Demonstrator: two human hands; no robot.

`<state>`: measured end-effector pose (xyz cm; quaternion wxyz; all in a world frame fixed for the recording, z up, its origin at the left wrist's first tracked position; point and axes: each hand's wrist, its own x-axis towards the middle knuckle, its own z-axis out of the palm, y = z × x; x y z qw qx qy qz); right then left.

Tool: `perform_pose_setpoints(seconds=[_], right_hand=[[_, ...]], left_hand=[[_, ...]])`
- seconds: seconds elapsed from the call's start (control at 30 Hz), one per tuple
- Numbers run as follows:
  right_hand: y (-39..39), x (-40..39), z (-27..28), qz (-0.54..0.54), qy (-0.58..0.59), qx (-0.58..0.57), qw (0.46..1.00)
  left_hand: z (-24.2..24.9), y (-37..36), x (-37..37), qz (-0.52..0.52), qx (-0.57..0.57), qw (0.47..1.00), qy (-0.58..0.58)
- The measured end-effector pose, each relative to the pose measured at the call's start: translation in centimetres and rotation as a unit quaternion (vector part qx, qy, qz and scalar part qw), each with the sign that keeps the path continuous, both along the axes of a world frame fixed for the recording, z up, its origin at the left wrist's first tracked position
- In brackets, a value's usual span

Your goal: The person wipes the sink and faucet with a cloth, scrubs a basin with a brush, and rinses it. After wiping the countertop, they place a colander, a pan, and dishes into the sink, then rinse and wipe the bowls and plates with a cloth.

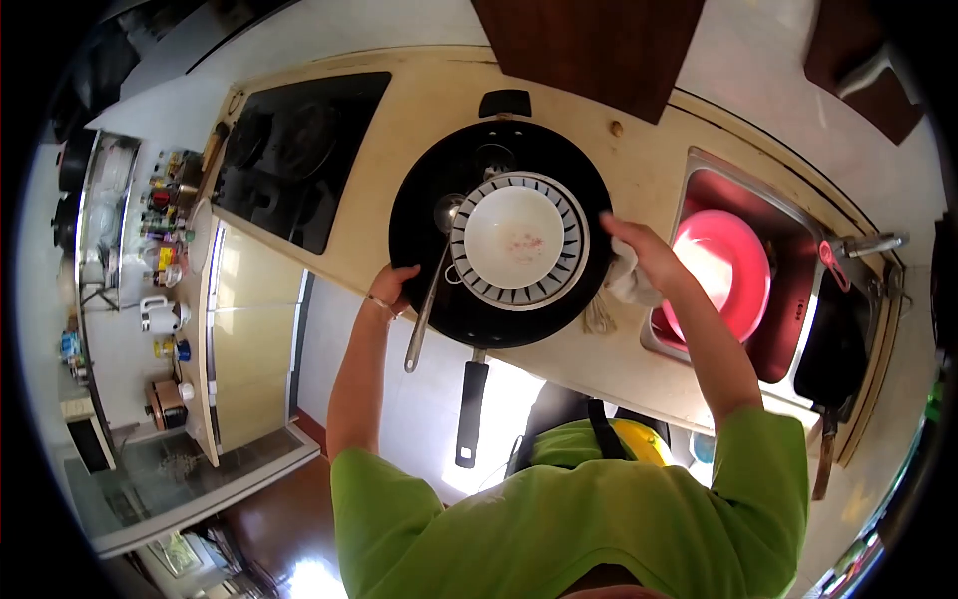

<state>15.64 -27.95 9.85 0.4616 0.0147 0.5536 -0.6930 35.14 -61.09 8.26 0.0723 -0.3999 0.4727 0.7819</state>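
Note:
A black wok (424,165) with a long handle pointing toward me sits over the counter in the middle of the view. Inside it lies a white bowl (509,235) stacked on a dish with a dark striped rim (571,262). A metal ladle (427,317) leans out over the wok's near-left rim. My left hand (391,288) grips the left rim, thumb on top and fingers hidden below. At the right rim, my right hand (644,255) has its thumb over the edge; a whitish cloth (629,280) hangs at its palm, partly hidden.
To the left is a black gas stove (299,150). A steel sink (788,304) holding a pink basin (750,290) is on the right, with a dark pan (833,339) beside it. A brown cabinet door (594,50) hangs beyond the wok.

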Motion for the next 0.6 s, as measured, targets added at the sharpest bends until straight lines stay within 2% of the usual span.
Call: perform_pose_setpoints(seconds=[0.07,0.13,0.2,0.27,0.37,0.47,0.53,0.57,0.6], right_hand=[[-0.4,-0.7,-2.4,0.066,0.051,0.049,0.995],[0.0,-1.5,-4.4,0.133,0.179,0.149,0.963],[0.2,-0.6,1.2,0.148,0.393,0.209,0.883],[0.1,-0.8,-0.2,0.134,0.328,0.251,0.901],[1.4,-0.1,0.3,0.082,0.321,0.267,0.905],[3.3,1.2,2.8,0.068,0.296,0.227,0.925],[4.7,2.5,4.5,0.027,0.273,0.229,0.934],[5.5,3.5,5.1,-0.030,0.273,0.217,0.937],[6.7,4.2,5.3,-0.032,0.272,0.215,0.937]], left_hand=[[0.8,0.7,-0.3,-0.009,-0.156,0.987,-0.030],[-0.7,-0.6,0.3,-0.016,-0.081,0.997,0.004],[-0.7,-0.1,0.1,0.022,-0.134,0.990,0.028],[-0.4,-0.4,0.1,0.020,-0.161,0.986,0.044],[0.2,-1.2,-0.5,-0.015,-0.176,0.981,0.084],[5.6,0.9,-1.4,-0.031,-0.218,0.970,0.099],[8.7,1.8,-2.3,-0.044,-0.211,0.972,0.092],[10.0,2.6,-3.0,-0.072,-0.218,0.968,0.105],[11.3,3.7,-3.8,-0.099,-0.225,0.962,0.117]])
